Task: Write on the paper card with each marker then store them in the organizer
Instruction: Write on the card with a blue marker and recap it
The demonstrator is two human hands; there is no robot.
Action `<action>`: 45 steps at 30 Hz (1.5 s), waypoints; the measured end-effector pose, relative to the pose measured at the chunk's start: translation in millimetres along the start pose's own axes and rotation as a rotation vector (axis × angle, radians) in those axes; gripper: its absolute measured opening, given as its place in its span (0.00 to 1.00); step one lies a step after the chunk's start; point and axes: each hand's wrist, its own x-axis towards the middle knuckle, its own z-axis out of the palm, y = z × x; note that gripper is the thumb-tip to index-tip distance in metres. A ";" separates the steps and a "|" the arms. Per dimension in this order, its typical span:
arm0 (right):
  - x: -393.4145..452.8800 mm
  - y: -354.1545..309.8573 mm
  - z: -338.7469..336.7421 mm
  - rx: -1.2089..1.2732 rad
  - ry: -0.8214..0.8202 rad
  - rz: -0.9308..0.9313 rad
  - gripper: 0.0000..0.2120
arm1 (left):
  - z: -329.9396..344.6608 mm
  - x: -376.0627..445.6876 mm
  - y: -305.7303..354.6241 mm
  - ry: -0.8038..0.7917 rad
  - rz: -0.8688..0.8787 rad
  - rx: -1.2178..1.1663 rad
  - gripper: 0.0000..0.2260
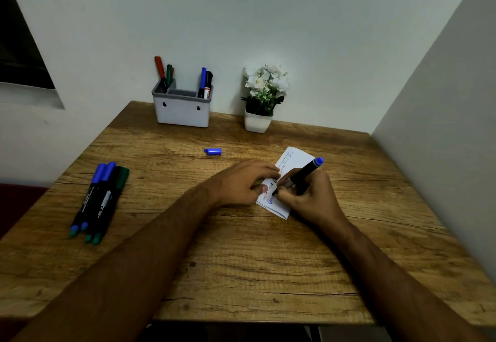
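A white paper card [294, 160] with several lines of handwriting lies on the wooden table, right of centre. My right hand [312, 198] grips an uncapped blue marker [307, 174], its tip touching the card's near end. My left hand [244, 183] presses flat on the card's left edge, fingers together. The marker's blue cap [213, 151] lies loose on the table beyond my left hand. Several capped blue and green markers [100, 199] lie side by side at the left. A grey organizer [182, 110] at the back holds red, green, blue and black markers.
A white pot of white flowers [261, 100] stands right of the organizer against the back wall. A wall closes off the table's right side. A dark opening shows at the upper left. The wooden table's [241, 261] near edge runs below my forearms.
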 end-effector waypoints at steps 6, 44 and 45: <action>0.9 -4.0 -3.4 0.099 0.025 0.027 0.07 | -1.6 0.3 0.3 -0.004 -0.001 -0.012 0.22; 39.8 -28.4 16.0 0.269 0.031 -0.099 0.06 | -59.1 -9.1 -21.9 0.629 -0.655 -0.305 0.08; 38.5 -29.8 15.5 0.274 0.041 -0.129 0.06 | -61.6 -7.5 -16.2 0.677 -0.712 -0.575 0.07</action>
